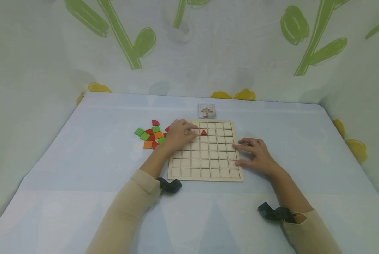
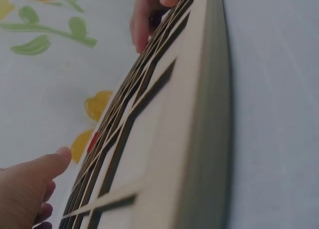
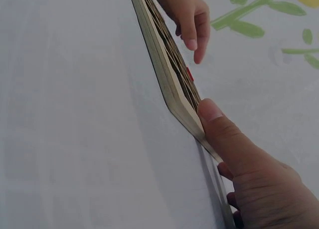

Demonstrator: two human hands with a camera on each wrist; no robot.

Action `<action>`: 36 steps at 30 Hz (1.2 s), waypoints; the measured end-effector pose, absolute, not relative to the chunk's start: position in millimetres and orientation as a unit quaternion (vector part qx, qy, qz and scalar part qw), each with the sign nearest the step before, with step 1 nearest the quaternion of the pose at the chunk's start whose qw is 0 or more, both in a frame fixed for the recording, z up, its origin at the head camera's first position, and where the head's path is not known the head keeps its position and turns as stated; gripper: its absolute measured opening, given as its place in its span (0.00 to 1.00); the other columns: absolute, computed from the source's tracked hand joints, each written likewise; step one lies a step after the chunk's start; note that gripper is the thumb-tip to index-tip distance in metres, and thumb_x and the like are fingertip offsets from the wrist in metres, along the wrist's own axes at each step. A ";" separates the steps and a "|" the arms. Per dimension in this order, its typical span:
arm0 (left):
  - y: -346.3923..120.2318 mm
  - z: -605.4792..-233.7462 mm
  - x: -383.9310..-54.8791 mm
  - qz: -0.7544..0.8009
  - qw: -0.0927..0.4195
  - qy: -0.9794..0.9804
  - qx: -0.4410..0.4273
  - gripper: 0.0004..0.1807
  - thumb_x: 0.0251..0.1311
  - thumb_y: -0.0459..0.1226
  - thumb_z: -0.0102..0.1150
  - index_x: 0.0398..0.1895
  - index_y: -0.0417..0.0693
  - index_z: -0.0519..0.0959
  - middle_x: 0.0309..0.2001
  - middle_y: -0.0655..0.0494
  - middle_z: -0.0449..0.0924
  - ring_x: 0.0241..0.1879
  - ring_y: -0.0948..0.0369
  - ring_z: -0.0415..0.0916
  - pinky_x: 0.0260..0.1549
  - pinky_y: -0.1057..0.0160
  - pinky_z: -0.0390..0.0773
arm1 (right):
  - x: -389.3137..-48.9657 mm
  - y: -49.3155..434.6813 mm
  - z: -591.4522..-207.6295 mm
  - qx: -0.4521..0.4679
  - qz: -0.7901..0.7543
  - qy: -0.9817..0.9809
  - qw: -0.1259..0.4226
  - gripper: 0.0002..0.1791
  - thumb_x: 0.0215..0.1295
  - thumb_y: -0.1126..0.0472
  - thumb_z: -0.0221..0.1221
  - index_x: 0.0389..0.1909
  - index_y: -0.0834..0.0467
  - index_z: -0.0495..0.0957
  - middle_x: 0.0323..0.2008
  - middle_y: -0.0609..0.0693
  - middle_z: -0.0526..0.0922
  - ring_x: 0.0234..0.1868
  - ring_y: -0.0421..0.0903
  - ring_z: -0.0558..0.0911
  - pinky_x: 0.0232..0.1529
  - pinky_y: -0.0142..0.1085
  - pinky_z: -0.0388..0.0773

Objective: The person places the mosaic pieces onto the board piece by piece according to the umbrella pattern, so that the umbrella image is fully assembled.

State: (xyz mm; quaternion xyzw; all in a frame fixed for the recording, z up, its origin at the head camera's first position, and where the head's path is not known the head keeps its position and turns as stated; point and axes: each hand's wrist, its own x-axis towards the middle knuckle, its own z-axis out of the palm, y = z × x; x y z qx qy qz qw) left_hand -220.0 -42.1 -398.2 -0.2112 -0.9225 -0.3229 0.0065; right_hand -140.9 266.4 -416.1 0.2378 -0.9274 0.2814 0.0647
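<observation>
A pale wooden grid board (image 1: 205, 173) lies flat on the table with a red triangle piece (image 1: 203, 132) in one of its upper squares. My left hand (image 1: 179, 134) is over the board's upper left part, thumb and index finger apart just left of the triangle, nothing visible between them. At the board's right edge my right hand (image 1: 256, 155) rests with index finger and thumb spread on the rim. In the right wrist view the right thumb (image 3: 219, 126) lies against the board's edge. Left of the board is a loose group of pieces, partly hidden by the left hand.
Among the loose pieces are green squares (image 1: 139, 131), orange squares (image 1: 147, 145) and a red quarter-round piece (image 1: 155, 122). A small pattern card (image 1: 206, 111) with a gridded red and green figure lies behind the board. The white table (image 1: 81, 158) meets a plant-patterned cloth backdrop (image 1: 227, 56).
</observation>
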 end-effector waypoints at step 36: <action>-110.6 -408.2 -227.3 -0.268 0.040 -0.955 -0.117 0.21 0.61 0.45 0.58 0.55 0.49 0.78 0.47 0.49 0.76 0.52 0.49 0.66 0.50 0.45 0.58 | -142.1 268.6 -420.5 0.256 0.291 -0.918 0.079 0.31 0.46 0.52 0.71 0.54 0.57 0.79 0.54 0.59 0.72 0.53 0.61 0.64 0.49 0.53 0.58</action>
